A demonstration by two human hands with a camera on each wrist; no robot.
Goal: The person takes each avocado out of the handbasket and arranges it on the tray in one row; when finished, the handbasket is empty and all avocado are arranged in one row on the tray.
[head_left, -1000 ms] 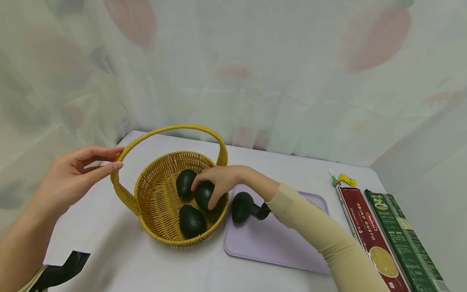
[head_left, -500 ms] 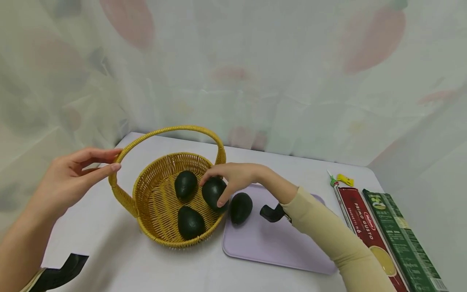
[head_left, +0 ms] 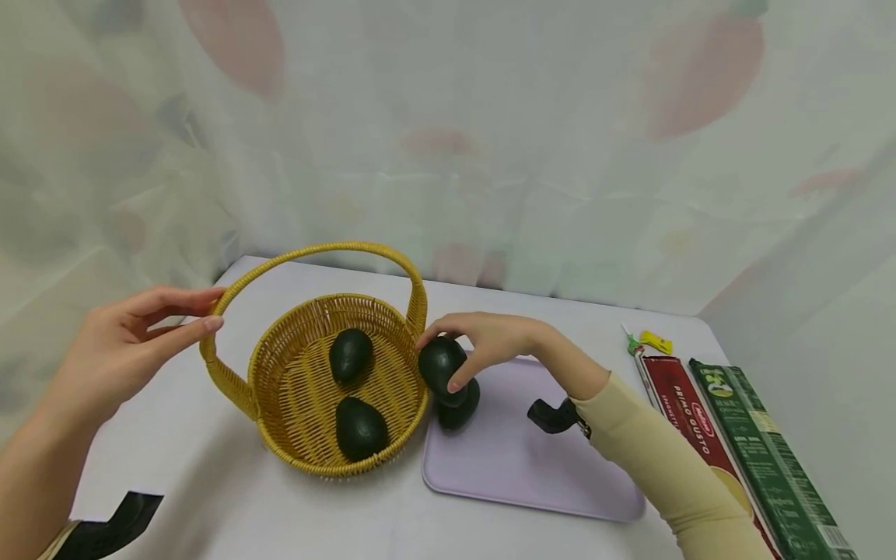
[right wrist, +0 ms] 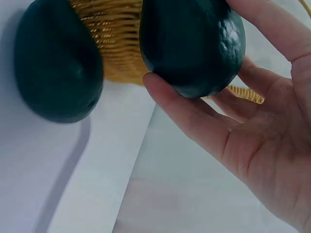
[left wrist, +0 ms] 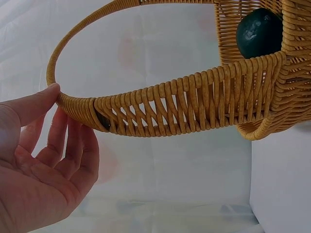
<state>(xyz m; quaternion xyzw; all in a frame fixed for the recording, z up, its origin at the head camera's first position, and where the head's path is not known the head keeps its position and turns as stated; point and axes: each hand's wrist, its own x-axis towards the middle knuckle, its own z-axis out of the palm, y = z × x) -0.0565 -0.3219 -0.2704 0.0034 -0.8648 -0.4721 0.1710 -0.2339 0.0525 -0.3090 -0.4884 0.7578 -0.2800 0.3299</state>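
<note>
The right hand (head_left: pixel 483 342) holds a dark green avocado (head_left: pixel 441 365) between its thumb and fingertips, just beyond the right side of a yellow woven basket (head_left: pixel 294 397). In the head view this avocado partly covers a second avocado (head_left: pixel 462 412), which lies at the left end of a pale purple tray (head_left: pixel 546 474); the right wrist view shows a gap between the two. The left hand (head_left: pixel 129 342) pinches the left side of the basket's tall arched handle (head_left: pixel 336 246), its thumb on one side and fingers on the other.

Two more avocados lie on the basket's floor, well apart from the hands: a far avocado (head_left: pixel 351 355) toward the back, and a near avocado (head_left: pixel 360 428) close to the front rim. The basket stands upright on a white bench (head_left: pixel 315 521), just beside the tray.

At the right end of the bench, a red spaghetti packet (head_left: pixel 689 412) lies beside a green packet (head_left: pixel 766 451), with a small yellow packet (head_left: pixel 656 341) behind them. A pale curtain (head_left: pixel 525 171) with faded red shapes hangs behind the bench.
</note>
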